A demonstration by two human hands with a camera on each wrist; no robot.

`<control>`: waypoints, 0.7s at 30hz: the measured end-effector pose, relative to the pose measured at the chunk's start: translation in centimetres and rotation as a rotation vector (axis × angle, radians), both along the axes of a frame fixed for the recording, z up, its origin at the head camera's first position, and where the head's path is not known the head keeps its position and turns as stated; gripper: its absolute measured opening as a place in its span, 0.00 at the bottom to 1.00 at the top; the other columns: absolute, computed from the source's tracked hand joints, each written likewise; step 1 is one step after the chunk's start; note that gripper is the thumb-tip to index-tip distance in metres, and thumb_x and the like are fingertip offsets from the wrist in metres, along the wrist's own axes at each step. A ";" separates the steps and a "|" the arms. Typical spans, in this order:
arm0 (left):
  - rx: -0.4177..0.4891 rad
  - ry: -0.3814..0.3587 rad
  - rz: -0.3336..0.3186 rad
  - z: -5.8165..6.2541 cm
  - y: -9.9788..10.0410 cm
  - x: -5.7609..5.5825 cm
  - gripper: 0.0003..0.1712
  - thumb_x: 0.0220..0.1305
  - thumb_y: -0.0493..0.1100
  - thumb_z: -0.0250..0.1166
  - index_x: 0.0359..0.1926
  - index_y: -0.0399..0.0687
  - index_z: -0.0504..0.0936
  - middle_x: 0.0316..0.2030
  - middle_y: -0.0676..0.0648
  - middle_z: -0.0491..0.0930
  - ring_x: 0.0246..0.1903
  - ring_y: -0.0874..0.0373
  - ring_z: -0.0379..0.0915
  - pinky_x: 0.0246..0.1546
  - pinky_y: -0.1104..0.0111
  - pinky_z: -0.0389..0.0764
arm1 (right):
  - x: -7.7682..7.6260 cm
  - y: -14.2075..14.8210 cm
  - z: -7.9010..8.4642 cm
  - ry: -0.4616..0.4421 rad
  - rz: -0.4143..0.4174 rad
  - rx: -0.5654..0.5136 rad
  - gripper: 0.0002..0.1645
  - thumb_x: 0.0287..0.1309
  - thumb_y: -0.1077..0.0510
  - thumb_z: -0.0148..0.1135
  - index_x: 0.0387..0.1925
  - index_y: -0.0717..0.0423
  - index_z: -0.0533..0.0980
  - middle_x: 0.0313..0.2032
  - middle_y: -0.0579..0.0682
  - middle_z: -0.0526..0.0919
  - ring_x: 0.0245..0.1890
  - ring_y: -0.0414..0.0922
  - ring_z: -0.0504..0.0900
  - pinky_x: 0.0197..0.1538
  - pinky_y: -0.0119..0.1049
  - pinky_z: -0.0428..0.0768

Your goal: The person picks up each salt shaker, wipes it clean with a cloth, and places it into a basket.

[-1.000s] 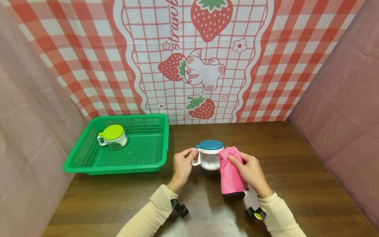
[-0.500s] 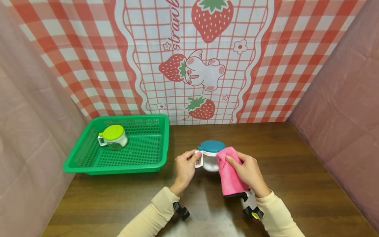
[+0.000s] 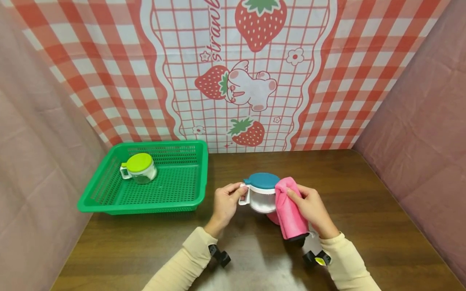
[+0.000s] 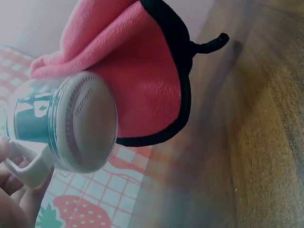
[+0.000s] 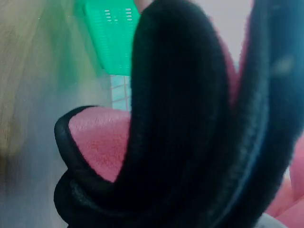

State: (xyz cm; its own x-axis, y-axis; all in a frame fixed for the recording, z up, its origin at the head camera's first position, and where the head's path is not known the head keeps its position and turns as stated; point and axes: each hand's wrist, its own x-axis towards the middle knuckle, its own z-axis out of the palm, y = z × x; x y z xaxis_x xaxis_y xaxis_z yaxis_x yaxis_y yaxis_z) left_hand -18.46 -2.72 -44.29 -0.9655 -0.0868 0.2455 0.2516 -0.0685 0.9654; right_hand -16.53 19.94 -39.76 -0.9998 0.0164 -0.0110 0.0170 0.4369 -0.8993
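Note:
A clear glass jar [image 3: 262, 201] with a blue lid and a white handle hangs above the table, tilted a little. By that handle my left hand [image 3: 226, 204] pinches it between thumb and fingers; in the left wrist view the jar's round base [image 4: 92, 123] faces the camera. My right hand [image 3: 312, 210] grips a pink cloth [image 3: 291, 216] with black edging, pressed to the jar's right side. The cloth hides that side of the jar. In the right wrist view the cloth's dark border [image 5: 175, 104] covers most of the picture and hides the fingers.
At the left stands a green perforated basket [image 3: 201, 178]. Inside it sits a second glass jar [image 3: 143, 176] with a yellow-green lid and white handle. A strawberry-print checked curtain [image 3: 255, 81] hangs behind the brown wooden table [image 3: 364, 210], with pink drapes at both sides.
The cloth and right hand have shifted slightly right along the jar, uncovering more of its glass. The jar has moved a little to the right; the left hand keeps its hold on the handle.

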 end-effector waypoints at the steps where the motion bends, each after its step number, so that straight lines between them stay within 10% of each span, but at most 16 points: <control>1: 0.004 -0.005 -0.013 0.0 -0.1 0.0 0.11 0.59 0.32 0.67 0.41 0.25 0.84 0.36 0.27 0.84 0.24 0.69 0.78 0.29 0.75 0.82 | 0.0 0.1 0.0 -0.003 0.002 -0.013 0.22 0.66 0.53 0.60 0.52 0.66 0.78 0.25 0.46 0.78 0.21 0.37 0.74 0.25 0.30 0.76; 21: 0.095 -0.045 -0.152 0.1 -1.0 0.1 0.14 0.62 0.29 0.63 0.45 0.20 0.81 0.42 0.22 0.80 0.28 0.68 0.81 0.34 0.74 0.82 | -0.7 1.3 -0.7 0.014 0.034 -0.117 0.13 0.67 0.64 0.53 0.45 0.73 0.77 0.25 0.37 0.78 0.28 0.33 0.74 0.33 0.25 0.75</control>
